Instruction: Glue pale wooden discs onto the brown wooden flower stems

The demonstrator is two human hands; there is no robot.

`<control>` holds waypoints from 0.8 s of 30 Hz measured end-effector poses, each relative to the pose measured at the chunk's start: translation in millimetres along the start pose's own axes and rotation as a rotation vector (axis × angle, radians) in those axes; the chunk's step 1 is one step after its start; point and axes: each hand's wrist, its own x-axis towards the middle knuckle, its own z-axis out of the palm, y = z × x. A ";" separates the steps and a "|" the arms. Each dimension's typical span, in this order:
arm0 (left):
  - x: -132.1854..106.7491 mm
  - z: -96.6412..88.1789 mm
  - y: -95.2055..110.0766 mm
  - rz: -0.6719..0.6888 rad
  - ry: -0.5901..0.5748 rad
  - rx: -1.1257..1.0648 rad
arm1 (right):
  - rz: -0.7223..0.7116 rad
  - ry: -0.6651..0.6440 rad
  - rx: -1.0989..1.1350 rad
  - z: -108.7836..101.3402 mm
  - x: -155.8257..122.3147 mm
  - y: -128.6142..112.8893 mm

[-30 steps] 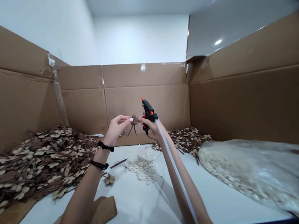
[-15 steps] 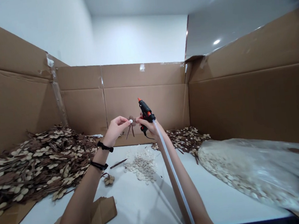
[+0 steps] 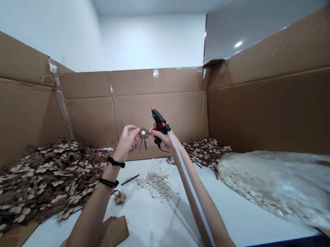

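Raised over the white table, my left hand (image 3: 127,138) and my right hand (image 3: 163,138) meet at a small brown wooden flower (image 3: 143,135) with a pale round disc at its centre and thin stems hanging down. The left hand's fingertips pinch the flower's left edge. My right hand grips a black glue gun (image 3: 159,123) with an orange tip pointing up, and its forefinger touches the flower's right side. A long clear glue stick (image 3: 191,189) runs back from the gun along my right forearm.
Cardboard walls (image 3: 156,100) ring the white table (image 3: 152,231). A big heap of wooden flowers (image 3: 38,180) lies left, a smaller heap (image 3: 205,152) back right. Pale discs (image 3: 155,181) lie mid-table. A clear bag of discs (image 3: 277,186) sits right. A cardboard scrap (image 3: 113,231) and a single flower (image 3: 120,197) lie near.
The pale disc that my left fingertips held beside the flower now sits on the flower's centre. Both hands drifted slightly left and up with the view.
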 end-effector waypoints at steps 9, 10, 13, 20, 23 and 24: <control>3.7 3.7 -7.9 0.070 -0.181 0.091 | 0.002 -0.002 -0.025 3.8 -2.3 -5.6; 3.1 4.0 -8.1 0.061 -0.190 0.074 | 0.004 -0.002 -0.021 4.2 -2.6 -6.1; 0.6 3.8 -6.6 0.070 -0.201 0.048 | -0.006 -0.009 -0.026 4.2 -2.6 -5.9; -2.3 3.0 -3.9 0.116 -0.199 0.041 | -0.010 -0.028 -0.035 2.3 -2.5 -4.4; -3.6 3.3 -3.5 0.092 -0.202 0.037 | -0.005 -0.044 -0.016 2.8 -3.1 -4.0; -3.9 3.4 -3.3 0.081 -0.202 0.037 | -0.002 -0.047 -0.013 3.0 -3.1 -3.7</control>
